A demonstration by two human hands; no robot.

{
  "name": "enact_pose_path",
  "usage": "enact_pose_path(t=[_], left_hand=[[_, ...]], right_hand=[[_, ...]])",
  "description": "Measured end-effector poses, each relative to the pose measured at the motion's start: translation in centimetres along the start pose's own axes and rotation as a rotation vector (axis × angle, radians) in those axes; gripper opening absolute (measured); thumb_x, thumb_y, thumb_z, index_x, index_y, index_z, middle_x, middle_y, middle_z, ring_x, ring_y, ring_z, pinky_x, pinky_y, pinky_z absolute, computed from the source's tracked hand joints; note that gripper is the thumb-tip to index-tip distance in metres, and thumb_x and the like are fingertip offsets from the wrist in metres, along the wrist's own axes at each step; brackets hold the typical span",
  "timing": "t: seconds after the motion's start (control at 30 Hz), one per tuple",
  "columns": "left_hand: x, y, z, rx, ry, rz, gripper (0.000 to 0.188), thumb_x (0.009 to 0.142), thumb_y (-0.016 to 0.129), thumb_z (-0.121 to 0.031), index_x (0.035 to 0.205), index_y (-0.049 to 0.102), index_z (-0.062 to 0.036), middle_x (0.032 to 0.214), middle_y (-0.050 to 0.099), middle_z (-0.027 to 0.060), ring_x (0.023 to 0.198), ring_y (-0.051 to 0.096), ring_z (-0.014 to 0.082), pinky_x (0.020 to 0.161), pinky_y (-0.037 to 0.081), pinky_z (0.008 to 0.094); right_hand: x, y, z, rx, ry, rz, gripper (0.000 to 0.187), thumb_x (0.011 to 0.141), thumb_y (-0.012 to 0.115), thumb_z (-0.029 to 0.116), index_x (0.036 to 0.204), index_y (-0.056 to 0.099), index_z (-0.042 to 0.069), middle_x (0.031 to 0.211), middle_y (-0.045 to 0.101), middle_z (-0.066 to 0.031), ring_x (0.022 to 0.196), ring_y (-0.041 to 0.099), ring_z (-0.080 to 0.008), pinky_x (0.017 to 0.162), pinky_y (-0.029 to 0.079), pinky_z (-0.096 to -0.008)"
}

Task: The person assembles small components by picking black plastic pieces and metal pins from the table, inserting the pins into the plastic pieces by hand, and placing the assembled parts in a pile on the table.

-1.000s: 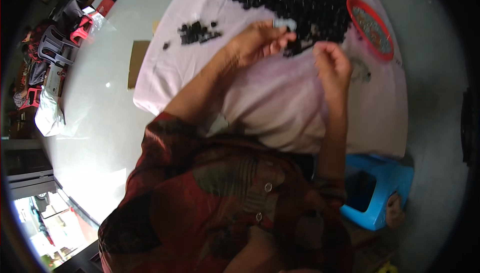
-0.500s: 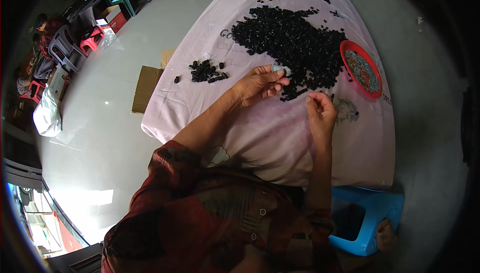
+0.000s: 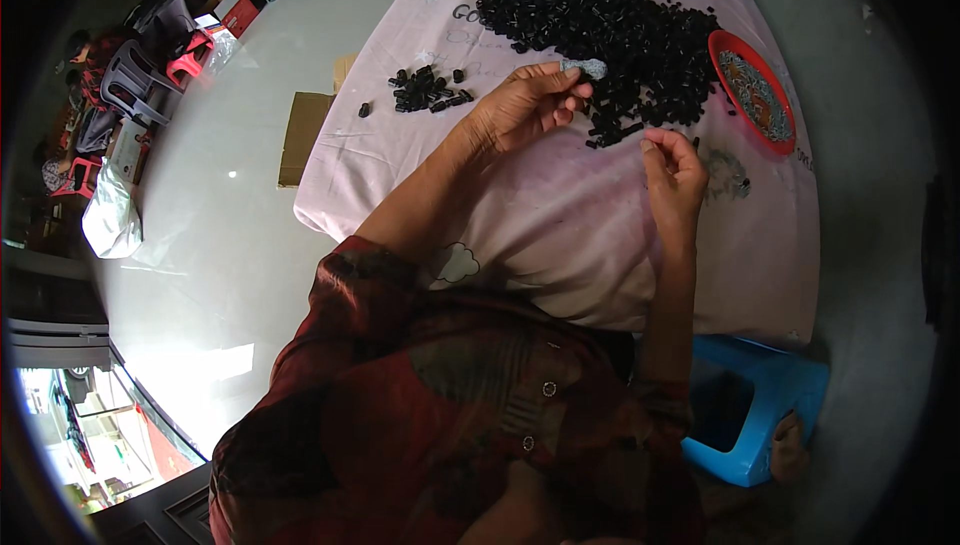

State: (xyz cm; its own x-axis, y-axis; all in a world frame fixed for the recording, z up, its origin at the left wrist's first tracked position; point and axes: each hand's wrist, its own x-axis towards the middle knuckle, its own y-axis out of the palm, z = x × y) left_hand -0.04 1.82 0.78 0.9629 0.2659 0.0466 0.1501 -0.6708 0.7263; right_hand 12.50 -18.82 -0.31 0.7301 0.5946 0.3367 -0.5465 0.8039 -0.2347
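My left hand (image 3: pixel 528 110) is closed above the table, thumb and fingers pinching a small grey speckled lump (image 3: pixel 584 69) whose kind I cannot make out. It hovers by the near left edge of a big pile of small black cylindrical pieces (image 3: pixel 610 30). To its right, my right hand (image 3: pixel 676 183) has thumb and forefinger pressed together near the pile's front edge; anything between the fingertips is too small to tell. A little group of the same black pieces (image 3: pixel 425 90) lies on the cloth to the left of my left hand.
A red tray (image 3: pixel 788 135) of small grey bits stands at the right of the pink printed tablecloth (image 3: pixel 560 210). Below the table's near right corner is a blue plastic stool (image 3: pixel 765 395). A cardboard box (image 3: pixel 305 135) sits beyond the left edge. People sit near chairs far left.
The whole view has shifted, so the table and both hands appear higher and slightly farther right. Against the table, the hands have hardly moved, and the left still pinches the grey lump.
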Motion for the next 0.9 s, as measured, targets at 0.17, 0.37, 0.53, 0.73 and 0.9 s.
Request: enact_pose_path(t=[0.17,0.37,0.53,0.73,0.9], left_hand=[[-0.26,0.37,0.05,0.004,0.010,-0.010,0.009,0.094,0.061,-0.008,0.100,0.065,-0.0028,0.091,0.069,0.0070,0.073,0.061,0.0107,0.061,0.048,0.0205],[-0.29,0.59,-0.33,0.095,0.047,-0.020,0.008,0.092,0.063,-0.005,0.099,0.066,-0.0031,0.091,0.069,0.0070,0.073,0.062,0.0106,0.062,0.048,0.0212],[-0.10,0.20,-0.36,0.096,0.055,-0.050,0.006,0.092,0.064,-0.008,0.096,0.066,-0.0041,0.089,0.069,0.0065,0.073,0.062,0.0103,0.061,0.048,0.0216],[-0.28,0.20,-0.45,0.084,0.071,-0.069,0.006,0.092,0.065,-0.012,0.091,0.066,-0.0070,0.085,0.068,0.0026,0.069,0.059,0.0086,0.058,0.045,0.0214],[-0.50,0.81,-0.50,0.099,0.074,-0.065,0.006,0.092,0.066,-0.012,0.096,0.067,-0.0072,0.087,0.068,0.0029,0.070,0.060,0.0083,0.059,0.046,0.0209]], right_hand=[[-0.13,0.13,-0.52,0.020,-0.037,-0.031,0.014,0.089,0.064,0.004,0.103,0.066,-0.001,0.090,0.064,0.0021,0.077,0.053,-0.0023,0.069,0.043,-0.0178],[-0.09,-0.05,-0.15,-0.001,-0.021,-0.026,0.013,0.089,0.065,0.005,0.101,0.066,-0.001,0.088,0.063,0.0026,0.075,0.052,-0.0025,0.068,0.043,-0.0178],[-0.09,-0.03,0.11,-0.001,-0.027,-0.041,0.014,0.089,0.065,0.006,0.101,0.067,-0.001,0.088,0.062,0.0033,0.075,0.051,-0.0023,0.068,0.043,-0.0176],[-0.50,-0.17,-0.18,-0.005,-0.052,-0.074,0.014,0.087,0.065,0.005,0.100,0.067,0.000,0.087,0.064,0.0016,0.074,0.053,-0.0044,0.069,0.045,-0.0199],[-0.46,-0.54,-0.72,0.015,-0.030,-0.111,0.014,0.085,0.066,0.005,0.098,0.068,0.001,0.085,0.064,0.0006,0.073,0.054,-0.0061,0.068,0.046,-0.0218]])
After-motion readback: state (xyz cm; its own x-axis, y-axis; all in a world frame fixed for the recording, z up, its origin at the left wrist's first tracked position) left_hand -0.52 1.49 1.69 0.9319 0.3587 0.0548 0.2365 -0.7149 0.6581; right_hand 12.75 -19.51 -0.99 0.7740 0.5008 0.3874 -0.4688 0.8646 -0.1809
